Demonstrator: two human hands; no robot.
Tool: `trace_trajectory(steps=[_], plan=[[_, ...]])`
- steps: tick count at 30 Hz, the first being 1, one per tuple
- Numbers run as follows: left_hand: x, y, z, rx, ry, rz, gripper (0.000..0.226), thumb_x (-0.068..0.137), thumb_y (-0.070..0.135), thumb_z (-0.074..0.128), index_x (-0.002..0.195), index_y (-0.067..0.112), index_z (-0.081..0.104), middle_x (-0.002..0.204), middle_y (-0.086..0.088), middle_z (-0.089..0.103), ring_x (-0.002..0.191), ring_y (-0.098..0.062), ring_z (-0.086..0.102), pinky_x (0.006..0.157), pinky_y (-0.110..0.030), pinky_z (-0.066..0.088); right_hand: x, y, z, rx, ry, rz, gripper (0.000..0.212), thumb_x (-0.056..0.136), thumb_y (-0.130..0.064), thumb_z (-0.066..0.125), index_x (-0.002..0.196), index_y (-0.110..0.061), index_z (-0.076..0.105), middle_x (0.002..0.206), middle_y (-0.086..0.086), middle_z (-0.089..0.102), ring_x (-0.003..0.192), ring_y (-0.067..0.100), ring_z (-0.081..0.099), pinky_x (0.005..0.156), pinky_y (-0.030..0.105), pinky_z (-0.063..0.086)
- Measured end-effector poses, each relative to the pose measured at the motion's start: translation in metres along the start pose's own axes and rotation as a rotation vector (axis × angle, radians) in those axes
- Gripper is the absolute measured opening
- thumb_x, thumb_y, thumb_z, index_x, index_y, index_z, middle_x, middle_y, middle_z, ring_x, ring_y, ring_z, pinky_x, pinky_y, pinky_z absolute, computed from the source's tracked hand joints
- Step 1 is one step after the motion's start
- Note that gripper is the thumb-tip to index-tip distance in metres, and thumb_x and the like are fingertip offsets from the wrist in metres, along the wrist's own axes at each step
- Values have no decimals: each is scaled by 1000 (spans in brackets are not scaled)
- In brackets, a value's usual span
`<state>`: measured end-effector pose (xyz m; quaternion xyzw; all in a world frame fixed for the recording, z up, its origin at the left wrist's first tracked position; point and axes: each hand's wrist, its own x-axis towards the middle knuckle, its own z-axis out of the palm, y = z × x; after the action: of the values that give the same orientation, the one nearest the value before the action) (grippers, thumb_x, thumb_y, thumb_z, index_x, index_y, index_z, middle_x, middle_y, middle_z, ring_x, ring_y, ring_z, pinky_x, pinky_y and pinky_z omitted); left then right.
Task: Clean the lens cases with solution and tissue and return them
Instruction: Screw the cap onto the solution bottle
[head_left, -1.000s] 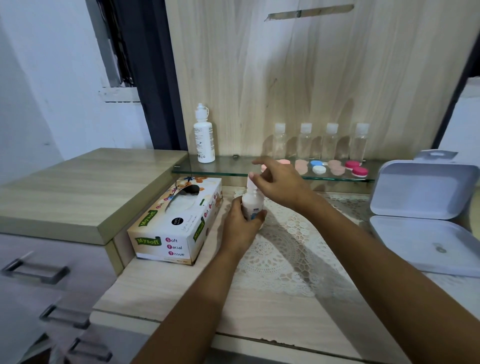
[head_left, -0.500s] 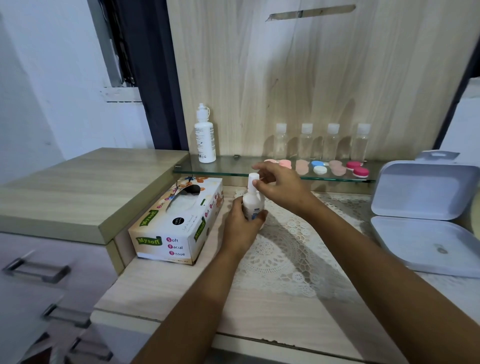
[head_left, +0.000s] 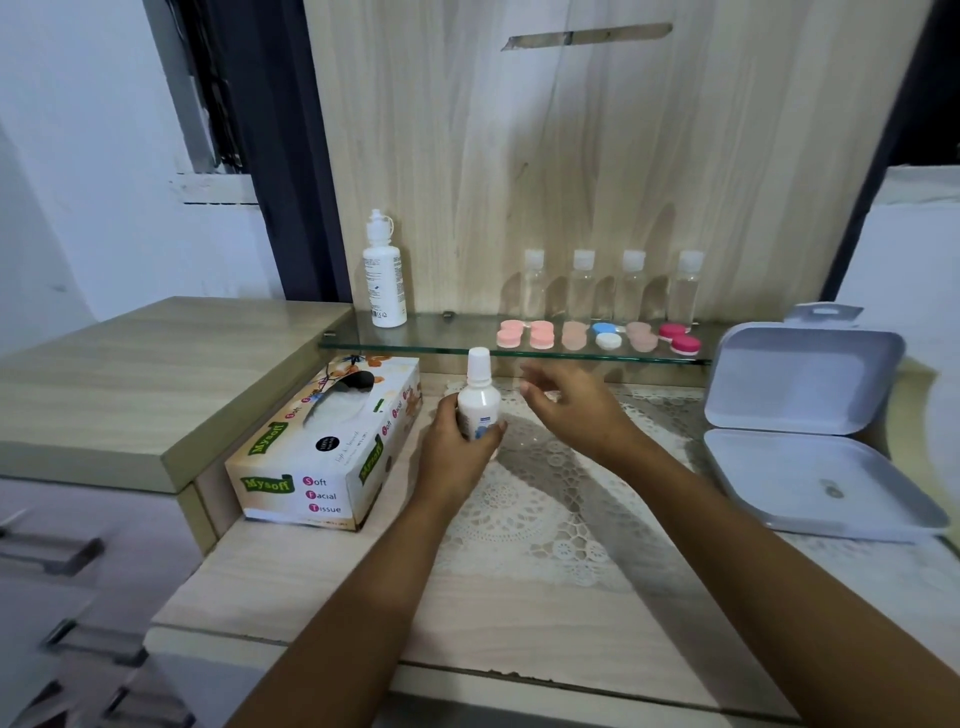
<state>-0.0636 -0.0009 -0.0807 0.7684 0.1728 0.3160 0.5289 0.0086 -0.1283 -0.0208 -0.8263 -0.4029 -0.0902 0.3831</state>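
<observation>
Holding a small solution bottle (head_left: 479, 402) upright in my left hand (head_left: 457, 449), I stand at a pale wooden counter (head_left: 322, 582), at what looks like the very start of the job. My left fingers and thumb curl round the bottle's lower body, above the edge of a lace mat (head_left: 524, 512). Its white cap appears to be on. My right hand (head_left: 576, 410) hovers just to the right of the bottle without touching it. Its fingers are loosely spread and pinch nothing I can make out, though motion blur softens them.

The lens cases (head_left: 574, 335) sit in a row along the front of a glass shelf (head_left: 441, 340) behind my hands: two pale pink pairs, a peach pair, a blue-and-white pair, another peach pair and a deep pink pair. All look capped, and none is in my hands or on the counter. A tissue box (head_left: 332, 447) lies just left of the bottle, with no sheet drawn out that I can see.

By my judgement, nothing is cleaned yet. I have the solution in hand, and that is all. Left to do: uncap the bottle, bring a case down, wet it, wipe it with tissue, set it back on the shelf, then repeat along the row.

A taller white bottle (head_left: 384, 275) and four clear bottles (head_left: 608, 286) also stand on the shelf. An open white hinged box (head_left: 810, 431) rests on the counter to my right.
</observation>
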Motion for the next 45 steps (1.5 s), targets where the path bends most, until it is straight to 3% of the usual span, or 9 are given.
trace_trajectory(steps=[3,6,11,15,21,27,32,36,45], plan=[[1,-2,1,15,4,9,47,82,27,70,123,17,49,107,5,58,97,-14,57,81,-29,44,-21,26,-7,-201,-92,57,41,96,-30,45,134,-16,48,137,5,51,124,19,46,99,29,36],[2,-3,1,28,0,4,47,83,27,69,124,17,48,109,5,58,99,-15,56,85,-31,45,-41,44,-12,-309,-181,67,42,98,-29,41,137,-12,43,142,8,45,127,22,42,99,25,32],[2,-1,2,48,3,10,47,84,25,68,125,15,48,109,6,56,98,-13,54,83,-28,41,-61,61,-7,-351,-222,64,33,96,-27,43,120,-7,54,127,9,53,120,23,44,98,33,35],[3,-1,3,74,35,5,47,82,26,70,123,14,51,109,2,59,100,-18,57,89,-35,46,-63,67,-3,-368,-223,59,27,95,-30,40,103,-9,57,109,2,56,109,20,47,93,36,37],[2,10,3,55,95,14,39,81,24,71,115,14,54,103,3,59,95,-16,58,80,-30,44,-67,65,-5,-371,-223,82,32,96,-29,39,113,-8,56,122,6,55,121,23,43,96,32,32],[20,35,-14,37,146,14,36,77,38,71,105,27,52,102,3,63,91,-19,62,75,-44,56,-67,68,-2,-360,-180,41,30,96,-30,38,109,-12,57,113,0,56,112,19,47,92,33,35],[57,81,-29,84,214,126,41,82,27,68,118,13,51,104,3,57,93,-16,55,77,-28,41,-67,69,-2,-344,-159,26,31,96,-31,39,112,-13,57,116,0,57,114,20,47,96,32,35],[90,93,-32,148,217,129,42,84,29,67,118,10,51,108,-1,58,94,-17,53,78,-28,39,-66,68,-3,-344,-166,32,36,97,-31,38,123,-12,54,131,3,53,123,19,42,103,31,30],[115,68,-19,195,193,30,46,85,30,66,121,6,49,120,-10,59,107,-25,55,79,-28,37,-66,67,-3,-353,-145,10,36,97,-31,38,125,-12,53,132,2,51,125,17,39,103,28,28]])
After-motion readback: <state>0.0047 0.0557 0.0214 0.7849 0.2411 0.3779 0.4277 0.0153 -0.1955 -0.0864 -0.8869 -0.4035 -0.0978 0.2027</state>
